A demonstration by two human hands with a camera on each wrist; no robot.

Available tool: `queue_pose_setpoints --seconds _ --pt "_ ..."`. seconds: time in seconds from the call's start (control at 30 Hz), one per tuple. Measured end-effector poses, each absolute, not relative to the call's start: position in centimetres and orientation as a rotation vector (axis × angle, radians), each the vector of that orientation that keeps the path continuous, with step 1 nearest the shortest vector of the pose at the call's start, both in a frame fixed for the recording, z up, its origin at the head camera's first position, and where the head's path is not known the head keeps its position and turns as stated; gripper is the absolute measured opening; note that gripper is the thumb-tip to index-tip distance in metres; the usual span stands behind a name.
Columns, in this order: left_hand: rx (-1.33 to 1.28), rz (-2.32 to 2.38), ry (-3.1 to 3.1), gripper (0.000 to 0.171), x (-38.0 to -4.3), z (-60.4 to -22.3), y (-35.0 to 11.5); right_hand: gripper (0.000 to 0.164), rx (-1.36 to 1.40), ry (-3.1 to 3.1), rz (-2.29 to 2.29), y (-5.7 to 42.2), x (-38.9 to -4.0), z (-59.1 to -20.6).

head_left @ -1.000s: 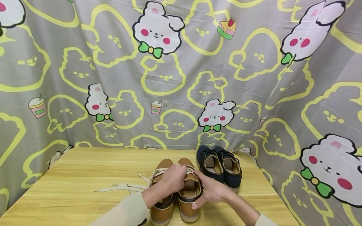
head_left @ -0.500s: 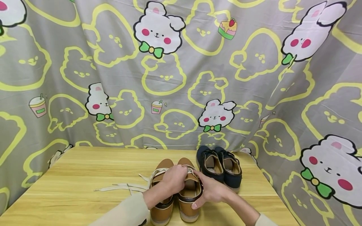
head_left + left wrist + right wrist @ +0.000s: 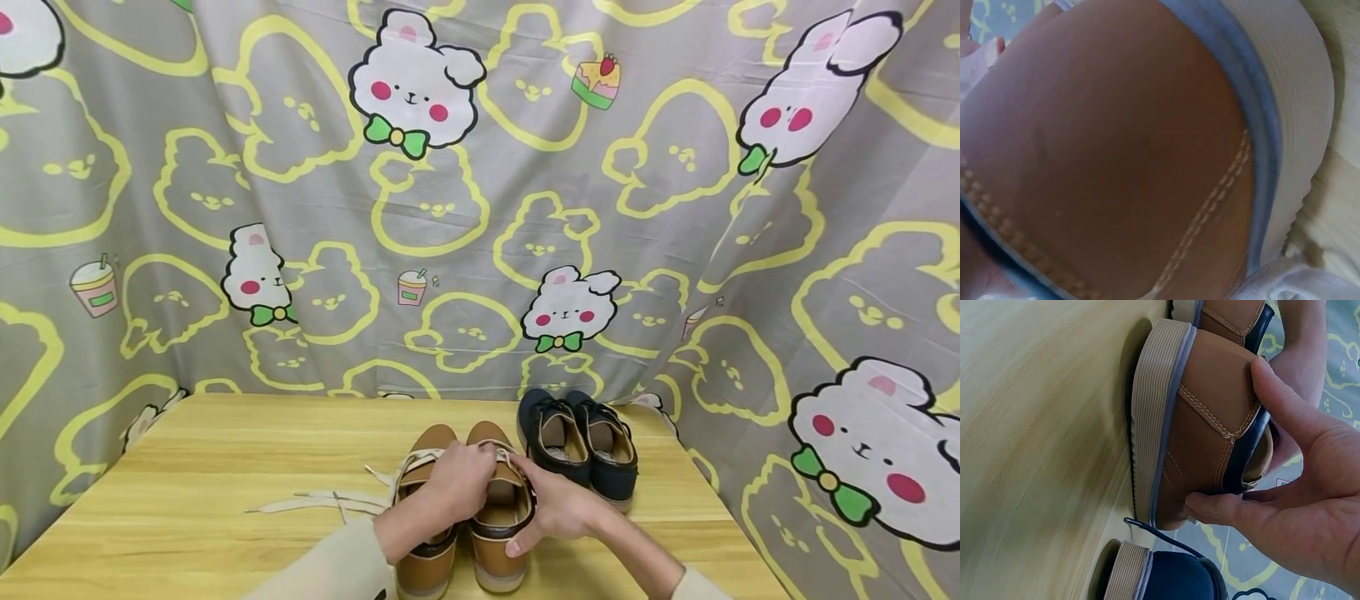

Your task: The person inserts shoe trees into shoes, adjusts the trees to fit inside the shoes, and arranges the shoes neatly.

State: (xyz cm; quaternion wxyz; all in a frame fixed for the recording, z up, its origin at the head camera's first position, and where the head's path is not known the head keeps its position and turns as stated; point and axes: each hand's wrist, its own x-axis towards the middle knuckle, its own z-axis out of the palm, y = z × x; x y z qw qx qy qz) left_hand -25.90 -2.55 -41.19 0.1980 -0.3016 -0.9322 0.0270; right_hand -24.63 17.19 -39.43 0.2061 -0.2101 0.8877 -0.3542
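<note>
A brown lace-up shoe (image 3: pixel 498 563) stands on the wooden table, heel towards me, beside its mate (image 3: pixel 426 570). My left hand (image 3: pixel 463 482) lies over the throat of the right-hand shoe, fingers curled in at its lacing; the fingertips are hidden. With its thumb at the heel and fingers along the outer side, my right hand (image 3: pixel 564 505) holds that same shoe, as the right wrist view also shows at the brown upper (image 3: pixel 1210 403). Off-white laces (image 3: pixel 322 501) trail loose to the left from the left-hand shoe. Brown stitched leather (image 3: pixel 1110 137) fills the left wrist view.
Behind and to the right stands a pair of navy shoes (image 3: pixel 613 477) with dark laces, close to my right hand. The wooden table (image 3: pixel 247 442) reaches back to a grey patterned curtain (image 3: pixel 442 333) that hangs on three sides.
The head view has shifted very slightly. Both hands and the shoes keep practically the same places.
</note>
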Motion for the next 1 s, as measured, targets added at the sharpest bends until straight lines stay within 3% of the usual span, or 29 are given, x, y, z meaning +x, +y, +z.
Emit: queue_pose_setpoints --seconds 0.33,0.47,0.6,0.87,1.0 --pt "-0.863 -0.327 -2.879 0.046 -25.0 -37.8 -5.4 0.124 -0.569 2.433 -1.03 17.1 -24.5 -39.5" --pt "-0.801 -0.56 -2.97 0.061 -24.6 -36.4 -7.1 0.125 -0.564 2.4 -1.066 17.1 -24.4 -39.4" --pt "-0.695 -0.749 -3.02 0.066 -24.3 -35.6 -9.0 0.126 -0.559 2.391 -1.093 17.0 -24.3 -39.3" --pt "-0.523 -0.888 -3.087 0.072 -23.9 -36.6 -12.4 0.125 -0.438 2.299 -1.199 17.2 -24.2 -39.3" --pt "-0.455 -0.98 -3.112 0.079 -23.5 -37.6 -13.8 0.112 -0.433 2.324 -1.228 17.2 -24.3 -39.5"
